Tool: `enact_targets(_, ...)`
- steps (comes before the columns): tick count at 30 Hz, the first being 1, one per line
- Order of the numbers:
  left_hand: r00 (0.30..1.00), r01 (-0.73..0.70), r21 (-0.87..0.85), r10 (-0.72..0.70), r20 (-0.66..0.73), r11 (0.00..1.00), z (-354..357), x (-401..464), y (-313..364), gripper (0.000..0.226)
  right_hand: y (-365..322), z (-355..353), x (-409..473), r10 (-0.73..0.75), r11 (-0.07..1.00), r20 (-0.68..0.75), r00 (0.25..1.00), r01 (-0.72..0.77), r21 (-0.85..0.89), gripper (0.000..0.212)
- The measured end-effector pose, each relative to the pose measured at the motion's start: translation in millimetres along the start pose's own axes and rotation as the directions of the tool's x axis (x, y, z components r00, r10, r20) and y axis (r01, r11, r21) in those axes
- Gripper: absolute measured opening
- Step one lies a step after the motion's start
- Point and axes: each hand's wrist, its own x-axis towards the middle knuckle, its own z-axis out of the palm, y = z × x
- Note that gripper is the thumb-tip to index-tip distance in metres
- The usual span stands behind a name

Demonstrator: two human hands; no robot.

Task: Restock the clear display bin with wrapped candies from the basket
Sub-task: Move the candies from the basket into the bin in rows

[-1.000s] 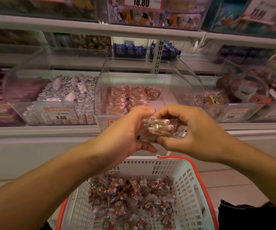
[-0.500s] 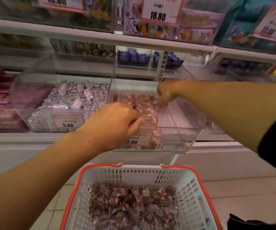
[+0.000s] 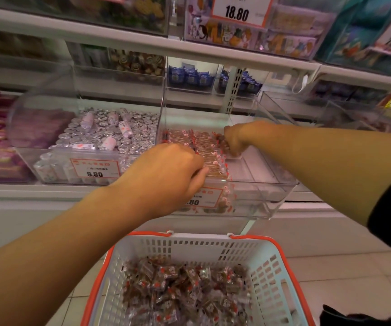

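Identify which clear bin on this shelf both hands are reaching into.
The middle clear display bin, holding red-and-clear wrapped candies; the left neighbour bin holds silver foil pieces and no hands.

Both arms reached forward; the left hand [image 3: 166,175] curled knuckles-up, the right hand [image 3: 235,137] curled farther ahead.

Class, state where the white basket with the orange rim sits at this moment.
In the head view, the basket sits bottom centre on the floor, directly below the clear display bin, loose wrapped candies inside.
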Motion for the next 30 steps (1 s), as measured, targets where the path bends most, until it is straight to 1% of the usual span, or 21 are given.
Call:
enact_targets(1, 1.000, -0.001, -0.001, 0.001, -0.003, 1.000, 1, 0, 0, 0.036, -2, 0, 1, -0.018, 0.999, 0.027, 0.999, 0.019, -0.031, 0.021)
enact_targets(2, 1.000, -0.002, -0.002, 0.002, -0.007, 1.000, 1, 0, -1, 0.036, -4, 0, 1, -0.039, 0.997, 0.051, 0.998, 0.042, -0.058, 0.007)
enact_targets(3, 1.000, -0.004, -0.004, 0.004, -0.013, 1.000, 2, 0, -1, 0.037, -7, 1, 1, -0.057, 0.996, 0.067, 0.996, 0.061, -0.064, 0.005)
enact_targets(4, 1.000, -0.006, -0.006, 0.006, -0.019, 1.000, 2, 0, -1, 0.036, -8, 2, 2, -0.080, 0.995, 0.075, 0.994, 0.084, -0.053, 0.010)
enact_targets(6, 0.999, -0.013, -0.007, 0.013, -0.030, 1.000, 3, 0, -1, 0.036, -9, 1, 0, -0.106, 0.994, 0.044, 0.993, 0.106, -0.001, 0.021)
enact_targets(7, 0.999, -0.015, -0.005, 0.015, -0.035, 1.000, 3, 0, -1, 0.036, -8, 0, -2, -0.105, 0.993, 0.020, 0.994, 0.104, 0.047, 0.021)
enact_targets(9, 0.999, -0.018, 0.002, 0.018, -0.040, 1.000, 4, 1, -1, 0.036, -4, -2, -5, -0.070, 0.985, -0.043, 0.997, 0.076, 0.152, 0.018)
enact_targets(11, 0.999, -0.024, 0.010, 0.024, -0.043, 1.000, 4, 1, -1, 0.036, 0, -2, -6, -0.032, 0.978, -0.080, 0.996, 0.047, 0.204, 0.027)
enact_targets(15, 0.997, -0.030, 0.008, 0.031, -0.065, 1.000, 5, 0, 0, 0.035, -1, -2, -11, -0.012, 0.985, -0.109, 0.994, 0.031, 0.169, 0.043)
enact_targets(18, 0.993, -0.035, 0.005, 0.036, -0.113, 0.999, 5, -1, 1, 0.030, 3, -12, -25, 0.008, 0.982, -0.163, 0.987, 0.023, 0.189, 0.052)
enact_targets(20, 0.990, -0.029, -0.002, 0.029, -0.135, 1.000, 3, -3, 3, 0.026, 5, -21, -42, 0.002, 0.976, -0.215, 0.977, 0.044, 0.211, 0.046)
enact_targets(22, 0.981, -0.064, 0.001, 0.064, -0.183, 0.998, -1, -5, 4, 0.021, 1, -27, -69, -0.007, 0.964, -0.349, 0.937, 0.099, 0.246, 0.036)
enact_targets(23, 0.964, -0.112, 0.015, 0.113, -0.240, 0.994, -3, -7, 6, 0.020, -4, -29, -85, -0.001, 0.949, -0.448, 0.894, 0.143, 0.282, 0.034)
enact_targets(24, 0.936, -0.169, 0.042, 0.174, -0.307, 0.985, -5, -10, 9, 0.021, -10, -27, -103, 0.015, 0.924, -0.564, 0.825, 0.204, 0.323, 0.033)
enact_targets(25, 0.900, -0.224, 0.074, 0.236, -0.368, 0.972, -5, -13, 12, 0.023, -18, -22, -123, 0.053, 0.891, -0.698, 0.714, 0.282, 0.356, 0.030)
enact_targets(26, 0.869, -0.269, 0.094, 0.283, -0.405, 0.959, -3, -18, 15, 0.025, -27, -11, -145, 0.127, 0.838, -0.829, 0.545, 0.388, 0.384, 0.027)
enact_targets(27, 0.856, -0.301, 0.088, 0.310, -0.413, 0.949, 4, -23, 19, 0.026, -36, 5, -166, 0.228, 0.770, -0.917, 0.328, 0.515, 0.376, 0.024)
enact_targets(28, 0.865, -0.320, 0.062, 0.319, -0.387, 0.945, 14, -30, 22, 0.027, -47, 30, -183, 0.345, 0.705, -0.928, 0.143, 0.613, 0.357, 0.021)
enact_targets(29, 0.892, -0.315, 0.026, 0.306, -0.332, 0.949, 28, -37, 25, 0.026, -60, 61, -197, 0.472, 0.632, -0.879, 0.064, 0.671, 0.388, 0.018)
enact_targets(30, 0.932, -0.278, -0.011, 0.267, -0.243, 0.961, 46, -45, 28, 0.024, -77, 95, -205, 0.597, 0.525, -0.795, 0.111, 0.695, 0.492, 0.016)
